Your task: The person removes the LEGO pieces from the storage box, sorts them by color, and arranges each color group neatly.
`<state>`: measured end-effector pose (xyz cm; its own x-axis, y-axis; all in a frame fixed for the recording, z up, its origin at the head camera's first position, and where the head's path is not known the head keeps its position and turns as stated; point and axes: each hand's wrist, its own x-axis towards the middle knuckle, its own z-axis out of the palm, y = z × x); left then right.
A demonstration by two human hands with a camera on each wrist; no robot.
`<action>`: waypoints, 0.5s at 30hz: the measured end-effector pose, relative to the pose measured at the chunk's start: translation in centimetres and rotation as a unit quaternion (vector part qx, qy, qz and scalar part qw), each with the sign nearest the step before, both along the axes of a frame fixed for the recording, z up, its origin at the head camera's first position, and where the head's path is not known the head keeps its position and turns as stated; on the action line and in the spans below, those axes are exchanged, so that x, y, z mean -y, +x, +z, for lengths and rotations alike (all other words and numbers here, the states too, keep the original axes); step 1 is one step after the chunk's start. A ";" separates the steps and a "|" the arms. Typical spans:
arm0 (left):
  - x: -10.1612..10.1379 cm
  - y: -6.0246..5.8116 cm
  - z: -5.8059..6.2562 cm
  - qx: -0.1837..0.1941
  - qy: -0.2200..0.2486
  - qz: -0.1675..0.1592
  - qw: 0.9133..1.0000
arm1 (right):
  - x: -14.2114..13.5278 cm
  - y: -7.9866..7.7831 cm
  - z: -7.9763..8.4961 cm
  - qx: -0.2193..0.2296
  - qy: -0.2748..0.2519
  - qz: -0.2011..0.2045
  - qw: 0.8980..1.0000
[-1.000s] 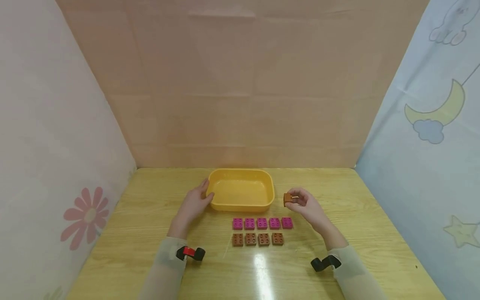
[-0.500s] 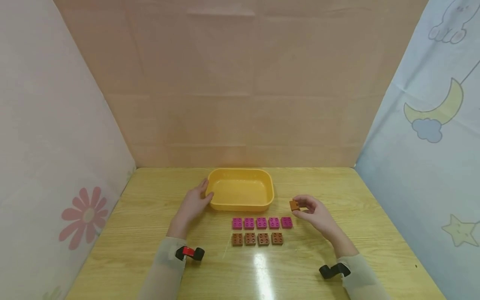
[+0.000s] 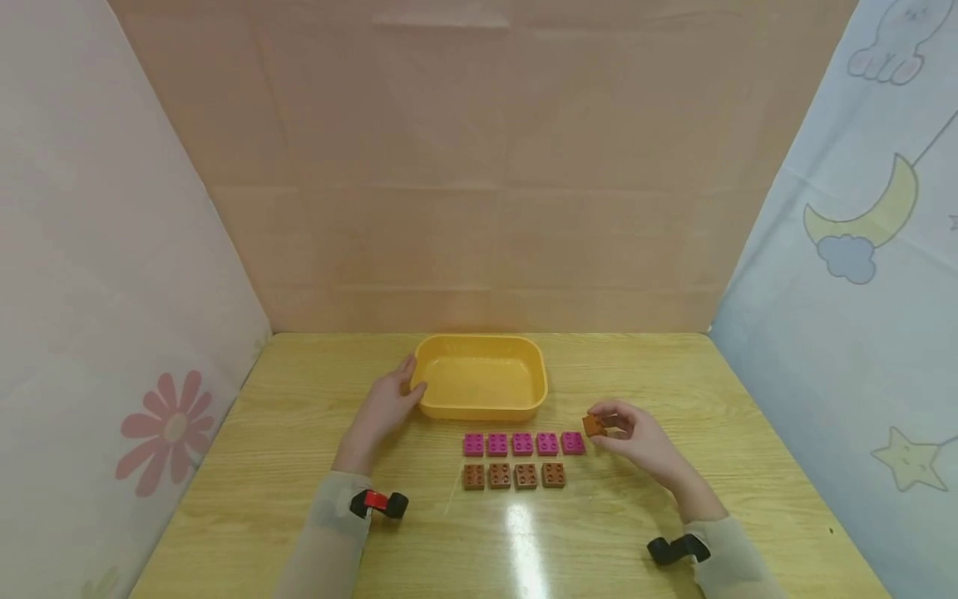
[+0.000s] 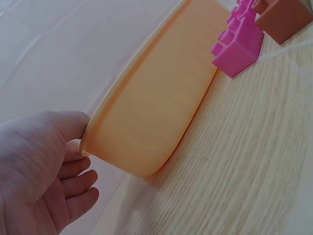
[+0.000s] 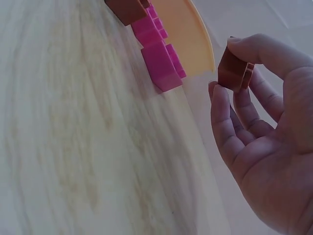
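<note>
My left hand (image 3: 380,409) grips the left end of a yellow plastic tub (image 3: 479,413), thumb at its rim and the other fingers along the outer side. Nothing lies inside the tub. Between the thumb and fingertips of my right hand (image 3: 638,438) is a brown toy building brick (image 5: 232,69), its studs turned toward the palm in the right wrist view. This hand is just right of a row of pink building bricks (image 3: 522,444), set studs up in front of the tub. Nearer to me runs a shorter row of brown building bricks (image 3: 526,477).
All of it stands on a light wood-grain table (image 3: 299,433). A peach backdrop (image 3: 479,208) rises behind the far edge, with patterned cloth panels on the left and right. Both sleeves carry black wrist mounts (image 3: 677,549).
My right hand, with the brown brick, has drawn back toward me and slightly right, from beside the tub to near the end of the pink row. The left hand stays on the tub.
</note>
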<state>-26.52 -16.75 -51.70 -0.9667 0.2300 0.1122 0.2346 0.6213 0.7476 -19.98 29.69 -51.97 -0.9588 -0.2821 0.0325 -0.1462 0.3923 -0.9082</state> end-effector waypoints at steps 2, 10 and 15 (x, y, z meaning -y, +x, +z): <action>0.0 0.0 0.0 0.000 0.002 0.000 1.000 | -0.1 0.2 0.0 0.001 0.001 0.007 1.000; 0.0 -0.2 -0.3 0.000 -0.009 0.003 1.000 | -0.5 1.0 -0.1 0.012 0.004 0.039 0.999; 0.1 -0.2 -0.2 0.003 -0.010 0.002 1.000 | -0.6 1.4 -0.4 0.032 -0.002 0.074 0.997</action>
